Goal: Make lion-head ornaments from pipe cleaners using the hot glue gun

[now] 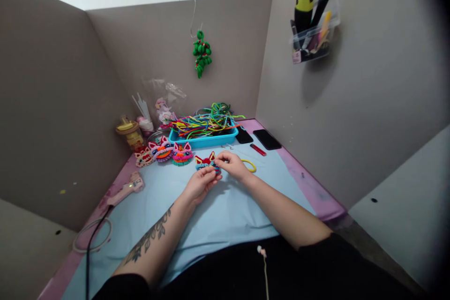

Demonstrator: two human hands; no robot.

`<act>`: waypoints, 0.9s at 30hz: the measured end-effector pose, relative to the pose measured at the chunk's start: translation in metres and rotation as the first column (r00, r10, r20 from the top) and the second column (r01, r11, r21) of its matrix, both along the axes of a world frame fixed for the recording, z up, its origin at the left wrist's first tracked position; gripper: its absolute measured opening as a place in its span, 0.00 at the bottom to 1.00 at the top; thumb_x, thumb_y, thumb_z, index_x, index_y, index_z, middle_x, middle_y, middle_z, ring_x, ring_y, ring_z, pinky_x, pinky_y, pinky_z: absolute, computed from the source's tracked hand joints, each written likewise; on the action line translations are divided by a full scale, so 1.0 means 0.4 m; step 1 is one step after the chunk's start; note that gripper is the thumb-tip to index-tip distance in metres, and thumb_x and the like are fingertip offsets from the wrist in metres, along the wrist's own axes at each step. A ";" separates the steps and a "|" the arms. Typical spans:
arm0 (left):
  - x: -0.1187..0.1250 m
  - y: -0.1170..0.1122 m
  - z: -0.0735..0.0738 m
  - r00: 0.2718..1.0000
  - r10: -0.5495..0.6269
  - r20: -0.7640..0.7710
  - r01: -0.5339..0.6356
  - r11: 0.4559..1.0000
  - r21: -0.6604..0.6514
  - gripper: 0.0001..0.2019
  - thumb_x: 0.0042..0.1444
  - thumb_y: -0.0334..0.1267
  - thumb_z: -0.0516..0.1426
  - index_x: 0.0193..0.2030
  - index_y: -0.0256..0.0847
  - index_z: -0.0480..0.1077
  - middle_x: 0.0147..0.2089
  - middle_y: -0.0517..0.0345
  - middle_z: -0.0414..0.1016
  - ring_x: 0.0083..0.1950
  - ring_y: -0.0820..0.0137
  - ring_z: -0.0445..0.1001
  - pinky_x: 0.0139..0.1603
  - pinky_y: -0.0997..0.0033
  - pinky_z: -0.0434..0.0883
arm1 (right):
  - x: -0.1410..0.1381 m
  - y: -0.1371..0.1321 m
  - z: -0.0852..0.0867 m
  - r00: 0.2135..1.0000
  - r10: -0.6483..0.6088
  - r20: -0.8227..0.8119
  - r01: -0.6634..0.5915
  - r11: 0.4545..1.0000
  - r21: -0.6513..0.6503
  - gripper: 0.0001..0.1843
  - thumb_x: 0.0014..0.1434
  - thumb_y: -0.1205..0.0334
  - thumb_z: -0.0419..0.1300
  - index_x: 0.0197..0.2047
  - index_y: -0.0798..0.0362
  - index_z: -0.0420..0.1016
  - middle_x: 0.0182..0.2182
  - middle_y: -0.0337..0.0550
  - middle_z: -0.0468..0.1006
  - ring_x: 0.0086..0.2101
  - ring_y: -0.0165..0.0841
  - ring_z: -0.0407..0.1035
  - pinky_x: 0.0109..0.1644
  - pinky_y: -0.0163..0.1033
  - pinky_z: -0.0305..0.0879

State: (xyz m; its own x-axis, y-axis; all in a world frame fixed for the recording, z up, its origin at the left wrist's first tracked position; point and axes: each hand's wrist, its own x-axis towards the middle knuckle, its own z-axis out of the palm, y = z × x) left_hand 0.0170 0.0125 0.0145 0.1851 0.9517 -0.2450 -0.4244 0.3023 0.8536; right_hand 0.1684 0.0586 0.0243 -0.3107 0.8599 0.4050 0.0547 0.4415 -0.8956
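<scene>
My left hand (202,183) is closed around the lower part of a small lion head (207,161) made of fuzzy pipe cleaners, blue with red ears trimmed in yellow. At its right ear, the fingers of my right hand (230,164) are pinched together. What sits between those fingertips is too small to make out. Just right of that hand curves a yellow pipe cleaner (250,165), partly hidden behind it. Three finished-looking pipe-cleaner heads, a pink one (182,153), a purple one (161,149) and a cream-and-red one (143,156), stand to the left.
Behind my hands, a blue tray (204,140) overflows with colourful pipe cleaners (207,122). Phones (267,139) and a red lighter (258,149) lie right of it. A pink corded glue gun (126,190) rests left, near a lidded cup (130,133). Grey partitions enclose three sides.
</scene>
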 end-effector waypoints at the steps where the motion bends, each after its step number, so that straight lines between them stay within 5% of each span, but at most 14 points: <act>1: 0.001 0.000 -0.001 1.000 0.000 0.005 0.000 1.000 0.001 0.08 0.49 0.26 0.60 0.38 0.32 0.70 0.31 0.54 0.75 0.32 0.74 0.76 0.29 0.83 0.72 | 0.000 0.004 -0.004 1.000 0.016 -0.024 -0.017 0.999 -0.038 0.12 0.52 0.54 0.60 0.29 0.55 0.73 0.27 0.40 0.72 0.30 0.29 0.64 0.36 0.35 0.61; 7: -0.002 0.001 0.001 0.998 -0.038 0.047 0.038 0.999 0.002 0.08 0.50 0.26 0.60 0.39 0.33 0.69 0.35 0.52 0.76 0.31 0.77 0.75 0.30 0.84 0.71 | 0.011 0.018 -0.016 0.991 0.088 -0.106 -0.104 0.981 -0.161 0.14 0.51 0.52 0.60 0.28 0.56 0.71 0.23 0.37 0.70 0.25 0.27 0.63 0.33 0.34 0.60; 18: -0.004 -0.007 0.006 0.996 -0.081 0.020 0.081 0.997 -0.005 0.11 0.47 0.27 0.62 0.38 0.34 0.69 0.33 0.54 0.75 0.26 0.80 0.72 0.27 0.84 0.68 | 0.025 0.007 0.006 0.995 0.046 0.092 -0.046 0.999 0.005 0.11 0.52 0.56 0.59 0.26 0.56 0.71 0.26 0.39 0.70 0.29 0.29 0.63 0.35 0.35 0.60; 27: -0.011 -0.001 -0.016 0.993 -0.121 0.001 0.121 0.992 0.029 0.12 0.45 0.29 0.64 0.38 0.34 0.69 0.33 0.53 0.75 0.26 0.81 0.71 0.28 0.84 0.68 | 0.027 0.002 0.018 0.994 0.049 0.095 -0.048 0.999 -0.004 0.09 0.51 0.59 0.58 0.26 0.56 0.71 0.25 0.39 0.70 0.29 0.29 0.63 0.35 0.35 0.60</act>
State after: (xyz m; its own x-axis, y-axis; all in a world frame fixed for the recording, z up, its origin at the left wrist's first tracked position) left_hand 0.0128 0.0122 0.0081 0.3003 0.9289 -0.2169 -0.3881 0.3267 0.8617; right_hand 0.1793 0.0594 0.0314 -0.3891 0.8437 0.3698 0.1181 0.4439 -0.8883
